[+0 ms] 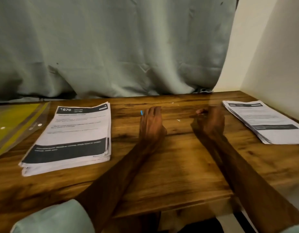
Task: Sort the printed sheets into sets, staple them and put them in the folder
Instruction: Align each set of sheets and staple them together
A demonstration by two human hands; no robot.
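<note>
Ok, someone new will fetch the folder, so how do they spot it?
Start at the wooden table before the curtain. Go to its far left end, past the thick stack of printed sheets headed 1670. The folder lies flat there, the only yellow, glossy plastic thing beside white paper.

Setting: domestic desk corner, home-study type.
Wooden table (58, 187), dark-stained, grain visible, set into room corner.
Grey-green fabric curtain (111, 47), creased, hanging behind table's far edge.
Plain cream wall (271, 56) at right.
Paperwork on top: thick stack of printed sheets (74, 132) left, thinner stack (263, 121) right, yellow clear-plastic folder (12, 125) far left.
Lighting dim, warm.
</note>
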